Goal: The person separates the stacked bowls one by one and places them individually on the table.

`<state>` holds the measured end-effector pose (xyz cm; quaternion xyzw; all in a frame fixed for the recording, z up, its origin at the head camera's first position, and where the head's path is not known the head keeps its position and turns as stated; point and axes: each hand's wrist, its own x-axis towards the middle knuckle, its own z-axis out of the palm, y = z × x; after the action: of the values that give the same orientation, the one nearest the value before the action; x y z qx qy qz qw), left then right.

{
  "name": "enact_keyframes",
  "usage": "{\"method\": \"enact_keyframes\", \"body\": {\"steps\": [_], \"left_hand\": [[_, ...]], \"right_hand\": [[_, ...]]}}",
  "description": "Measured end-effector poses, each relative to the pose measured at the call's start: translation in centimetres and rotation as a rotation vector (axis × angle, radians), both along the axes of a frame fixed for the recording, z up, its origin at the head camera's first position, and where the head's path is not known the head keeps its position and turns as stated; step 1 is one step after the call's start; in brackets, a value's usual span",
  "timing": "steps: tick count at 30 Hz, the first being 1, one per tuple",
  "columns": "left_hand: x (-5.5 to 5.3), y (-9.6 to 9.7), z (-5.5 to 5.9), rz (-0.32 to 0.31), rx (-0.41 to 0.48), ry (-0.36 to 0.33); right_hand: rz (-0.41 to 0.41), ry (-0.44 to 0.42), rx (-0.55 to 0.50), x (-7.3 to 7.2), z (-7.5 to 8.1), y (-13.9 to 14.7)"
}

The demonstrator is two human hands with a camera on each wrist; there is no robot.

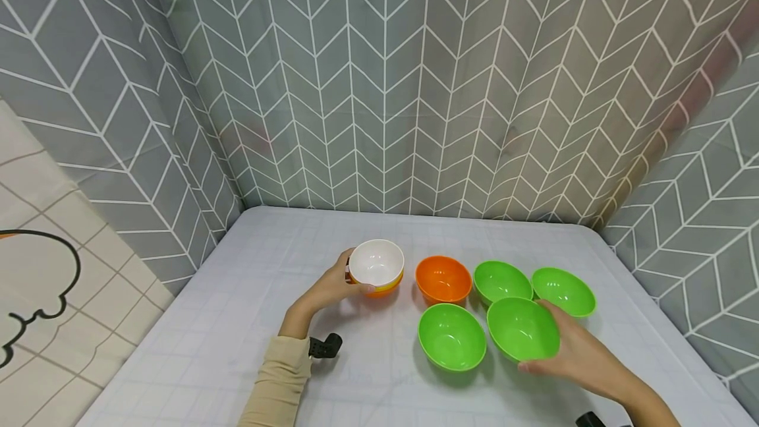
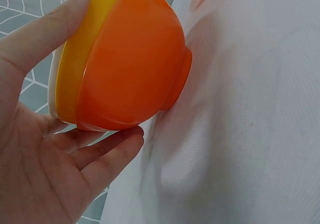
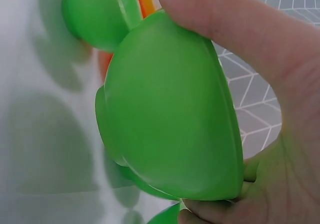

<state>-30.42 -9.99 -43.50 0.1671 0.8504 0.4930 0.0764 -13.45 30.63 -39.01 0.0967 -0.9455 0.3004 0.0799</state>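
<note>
My left hand [image 1: 335, 285] grips a nested stack of bowls at the left of the group, thumb at the rim and fingers along the outer wall. Innermost is a white bowl [image 1: 376, 263], then a yellow bowl [image 2: 72, 78], with an orange bowl [image 2: 135, 63] outermost. At the right, my right hand [image 1: 575, 354] holds a green bowl [image 1: 523, 329] by its rim and side, tilted, its shadow on the cloth below. To its left sits another green bowl [image 1: 452, 337]. Behind it are two more, a middle green bowl [image 1: 503, 282] and a right-hand green bowl [image 1: 563, 290].
Between the stack and the green bowls stands a separate orange bowl [image 1: 443, 280]. Everything is on a table with a white cloth [image 1: 196, 361]. A grey chevron-patterned curtain [image 1: 385, 97] hangs behind the table and along its sides.
</note>
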Motion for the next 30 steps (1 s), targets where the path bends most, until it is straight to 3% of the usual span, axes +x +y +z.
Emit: {"method": "enact_keyframes", "body": {"steps": [16,30], "left_hand": [[0.1,0.0,0.1,0.005,0.000,-0.006],[0.1,0.1,0.2,0.009,-0.007,0.000]], "right_hand": [[-0.021,-0.021,-0.023,0.3,-3.1,0.2],[-0.012,-0.001,-0.027,0.4,-4.1,0.6]]}}
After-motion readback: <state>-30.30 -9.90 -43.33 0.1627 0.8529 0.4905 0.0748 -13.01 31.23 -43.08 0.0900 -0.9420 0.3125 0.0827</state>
